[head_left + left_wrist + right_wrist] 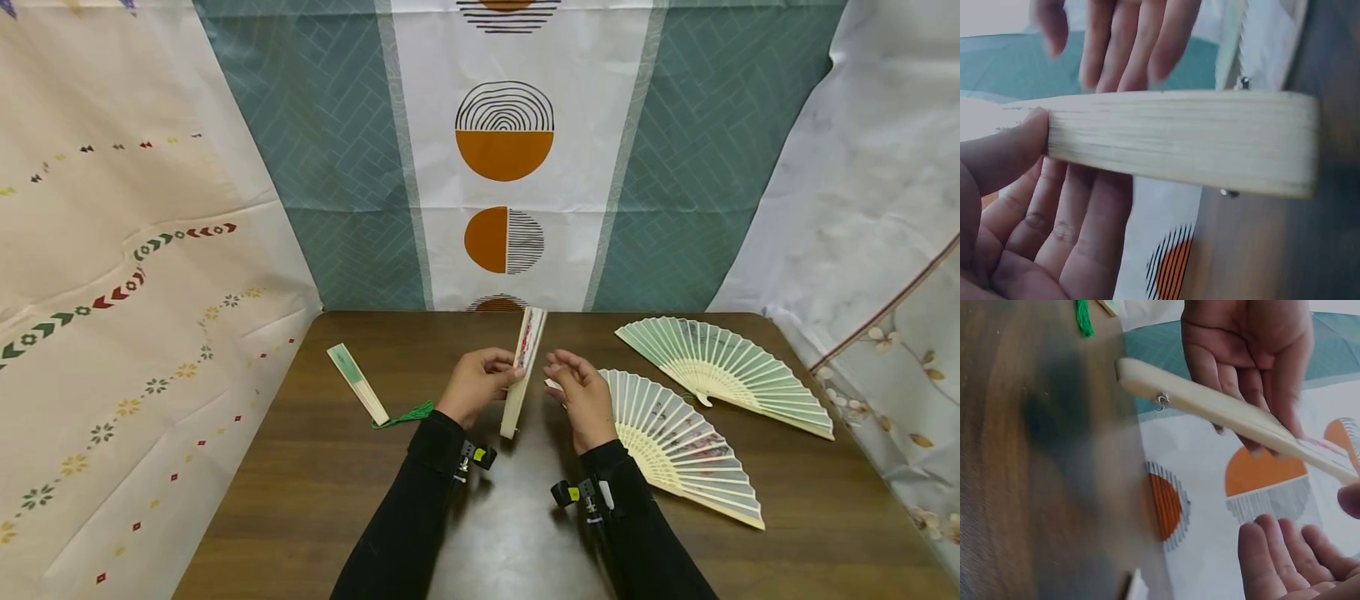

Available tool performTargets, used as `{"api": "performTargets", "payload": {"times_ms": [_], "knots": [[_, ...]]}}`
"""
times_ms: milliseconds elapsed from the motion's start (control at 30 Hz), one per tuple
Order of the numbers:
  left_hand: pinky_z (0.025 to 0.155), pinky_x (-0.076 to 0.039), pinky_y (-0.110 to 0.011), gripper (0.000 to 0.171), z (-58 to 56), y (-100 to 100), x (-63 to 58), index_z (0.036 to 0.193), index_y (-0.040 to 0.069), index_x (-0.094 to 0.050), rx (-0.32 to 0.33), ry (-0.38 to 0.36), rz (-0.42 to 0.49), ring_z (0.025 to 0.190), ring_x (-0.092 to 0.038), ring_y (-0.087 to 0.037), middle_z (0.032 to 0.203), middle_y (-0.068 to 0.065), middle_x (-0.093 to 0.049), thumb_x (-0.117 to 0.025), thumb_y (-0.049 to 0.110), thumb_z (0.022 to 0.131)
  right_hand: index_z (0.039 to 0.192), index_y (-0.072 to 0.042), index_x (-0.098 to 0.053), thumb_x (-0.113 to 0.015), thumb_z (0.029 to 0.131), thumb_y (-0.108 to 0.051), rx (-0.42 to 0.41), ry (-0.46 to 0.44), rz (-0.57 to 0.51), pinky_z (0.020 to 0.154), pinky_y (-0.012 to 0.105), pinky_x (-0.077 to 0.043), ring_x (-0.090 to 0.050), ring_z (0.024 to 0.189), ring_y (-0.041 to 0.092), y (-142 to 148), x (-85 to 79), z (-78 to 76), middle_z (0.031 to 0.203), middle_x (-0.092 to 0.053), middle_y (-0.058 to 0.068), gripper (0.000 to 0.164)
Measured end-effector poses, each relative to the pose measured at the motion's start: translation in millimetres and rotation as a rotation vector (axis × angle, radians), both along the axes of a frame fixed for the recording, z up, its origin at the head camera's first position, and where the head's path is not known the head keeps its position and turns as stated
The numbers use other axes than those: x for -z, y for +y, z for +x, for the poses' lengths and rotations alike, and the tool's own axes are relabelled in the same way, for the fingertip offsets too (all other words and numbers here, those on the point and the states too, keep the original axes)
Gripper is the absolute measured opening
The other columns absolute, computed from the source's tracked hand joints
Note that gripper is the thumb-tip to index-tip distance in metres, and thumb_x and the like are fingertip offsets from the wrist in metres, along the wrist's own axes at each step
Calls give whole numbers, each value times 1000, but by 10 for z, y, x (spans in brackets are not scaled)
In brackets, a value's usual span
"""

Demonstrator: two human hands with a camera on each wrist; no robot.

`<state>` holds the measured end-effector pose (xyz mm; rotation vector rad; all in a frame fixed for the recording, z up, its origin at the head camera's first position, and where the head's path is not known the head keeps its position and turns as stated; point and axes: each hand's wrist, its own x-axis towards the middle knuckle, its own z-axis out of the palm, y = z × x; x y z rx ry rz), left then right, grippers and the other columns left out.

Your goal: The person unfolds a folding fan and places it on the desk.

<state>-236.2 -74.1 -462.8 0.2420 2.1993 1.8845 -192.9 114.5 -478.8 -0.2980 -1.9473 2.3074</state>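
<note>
A folded hand fan with pale wooden ribs stands almost upright above the middle of the table. My left hand grips it from the left, thumb and fingers on its sides. In the left wrist view the stacked ribs of the fan face the camera. A small metal rivet shows near its lower end in the right wrist view. My right hand is held just right of the fan, its fingers loosely bent and apart from it, with nothing in them.
On the right lie two spread fans, a green one behind and a white patterned one nearer. A folded green fan with a green tassel rests at the left. Cloth hangs behind the wooden table.
</note>
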Motion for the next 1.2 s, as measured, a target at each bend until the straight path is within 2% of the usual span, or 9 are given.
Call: {"api": "performTargets", "payload": {"times_ms": [67,167,300,433,533,733,800,1000,1200], "knots": [[81,-70,-31,24,30,65,18,128,-2,-80,60,-36,48,87,-75,-10,103,-6,-82,-80,11,108,156,6,-59,-62,117,-13,2,16,20,91,23,-68,-78,111,3,4,-29,24,157,-65,33,44],[82,-70,-31,24,73,109,31,127,-2,-80,117,-70,79,87,-76,-9,102,-3,-82,-80,12,108,153,6,-64,-64,118,-15,-4,37,58,86,22,-69,-78,102,3,-15,-87,61,143,-74,30,42],[83,-73,-34,24,88,119,49,129,-4,-80,133,-93,108,86,-78,-10,107,-10,-84,-78,9,109,147,9,-69,-66,117,-18,-8,51,103,81,21,-68,-79,95,2,-35,-146,87,125,-82,22,40],[82,-73,-35,27,62,155,66,132,-6,-78,148,-120,137,85,-80,-11,112,-14,-85,-75,9,110,141,11,-72,-67,116,-13,16,38,113,78,19,-68,-80,89,0,-2,-156,81,119,-84,20,35],[78,-72,-31,26,43,191,79,131,-6,-78,152,-138,133,83,-80,-10,110,-13,-85,-75,9,111,137,14,-72,-68,115,-9,6,24,111,77,20,-69,-80,86,0,44,-147,66,113,-86,18,33],[74,-70,-27,21,43,234,102,125,-9,-77,155,-132,120,83,-78,-8,102,-9,-84,-72,6,112,130,14,-75,-72,113,-11,-4,-14,124,72,18,-67,-75,79,1,111,-115,39,88,-81,-5,31],[72,-68,-26,20,36,253,97,125,-11,-75,157,-140,135,81,-76,-8,97,-5,-82,-70,4,112,128,14,-74,-73,113,-13,-3,-32,111,71,17,-66,-72,78,2,129,-122,26,83,-78,-9,31],[71,-67,-24,19,31,274,109,125,-14,-69,164,-142,185,80,-74,-6,93,3,-77,-66,0,113,125,14,-73,-73,113,-13,19,-65,41,70,17,-67,-74,78,3,172,-138,26,83,-78,-8,30],[70,-64,-25,18,34,216,131,126,-14,-69,98,-146,219,81,-72,-6,91,6,-77,-63,-2,113,122,13,-72,-69,115,-8,53,-73,-52,68,22,-70,-79,74,4,223,-104,45,82,-77,-8,23]]}}
